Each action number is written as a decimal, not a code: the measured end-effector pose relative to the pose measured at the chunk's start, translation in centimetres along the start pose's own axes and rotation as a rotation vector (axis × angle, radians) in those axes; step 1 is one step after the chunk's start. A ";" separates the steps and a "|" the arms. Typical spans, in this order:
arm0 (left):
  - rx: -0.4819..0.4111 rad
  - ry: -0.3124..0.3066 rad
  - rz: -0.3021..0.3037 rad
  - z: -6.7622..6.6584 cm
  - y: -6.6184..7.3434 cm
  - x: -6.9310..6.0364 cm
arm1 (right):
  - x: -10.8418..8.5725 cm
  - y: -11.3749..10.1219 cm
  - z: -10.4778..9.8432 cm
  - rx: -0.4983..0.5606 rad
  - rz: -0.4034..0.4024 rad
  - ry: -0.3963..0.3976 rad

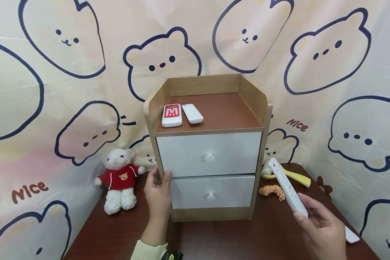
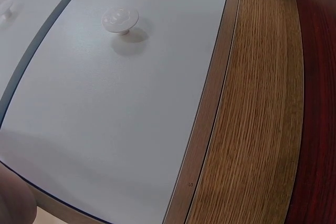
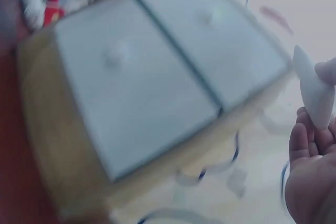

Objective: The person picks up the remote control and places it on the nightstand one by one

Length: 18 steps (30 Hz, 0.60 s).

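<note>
My right hand (image 1: 323,225) holds a long white remote control (image 1: 289,189) by its lower end, raised above the table to the right of the cabinet. In the right wrist view, the thumb and fingers pinch this remote, seen blurred. A small wooden cabinet (image 1: 211,215) with two white drawers stands in the middle, both drawers pushed in. My left hand (image 1: 159,196) grips its left side edge, thumb at the front and fingers along the side. On the cabinet's top lie a white device with a red keypad face (image 1: 172,115) and a smaller white remote (image 1: 192,113).
A white teddy bear in a red hoodie (image 1: 120,180) sits left of the cabinet. On the right lie an orange crinkled band (image 1: 272,191), a yellow-handled roller (image 1: 297,177) and a white object (image 1: 351,234) partly behind my right hand. A cartoon-printed cloth hangs behind the table.
</note>
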<state>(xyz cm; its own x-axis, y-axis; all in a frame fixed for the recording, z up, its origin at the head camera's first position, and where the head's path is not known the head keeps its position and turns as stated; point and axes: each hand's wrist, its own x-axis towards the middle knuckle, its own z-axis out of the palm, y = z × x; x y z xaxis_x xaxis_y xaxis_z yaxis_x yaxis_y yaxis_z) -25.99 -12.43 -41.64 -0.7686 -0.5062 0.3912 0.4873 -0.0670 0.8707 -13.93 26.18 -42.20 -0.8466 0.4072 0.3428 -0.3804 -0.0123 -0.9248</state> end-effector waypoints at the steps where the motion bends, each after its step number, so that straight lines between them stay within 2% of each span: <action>1: 0.003 -0.001 -0.001 0.0 0.0 0.0 | 0.0 -0.9 0.8 0.014 -0.031 -0.002; 3: 0.004 -0.001 -0.001 0.0 0.1 0.0 | 0.0 -2.7 2.6 0.028 -0.075 -0.003; 10: -0.007 -0.008 0.003 0.0 0.0 -0.2 | 1.3 -8.2 7.5 0.179 -0.233 -0.077; 14: -0.014 -0.008 0.011 0.0 0.0 -0.1 | 2.4 -10.9 10.0 0.125 -0.290 -0.086; 18: -0.018 -0.003 0.001 0.1 0.2 -0.1 | 3.5 -13.0 12.6 -0.073 -0.366 -0.082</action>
<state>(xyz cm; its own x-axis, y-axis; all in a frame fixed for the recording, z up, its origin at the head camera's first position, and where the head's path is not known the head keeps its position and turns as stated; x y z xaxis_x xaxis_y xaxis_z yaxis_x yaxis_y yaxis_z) -25.85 -12.33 -41.52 -0.7695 -0.5037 0.3926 0.4949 -0.0819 0.8651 -16.64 16.20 -26.94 -0.6878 0.2980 0.6619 -0.6381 0.1864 -0.7470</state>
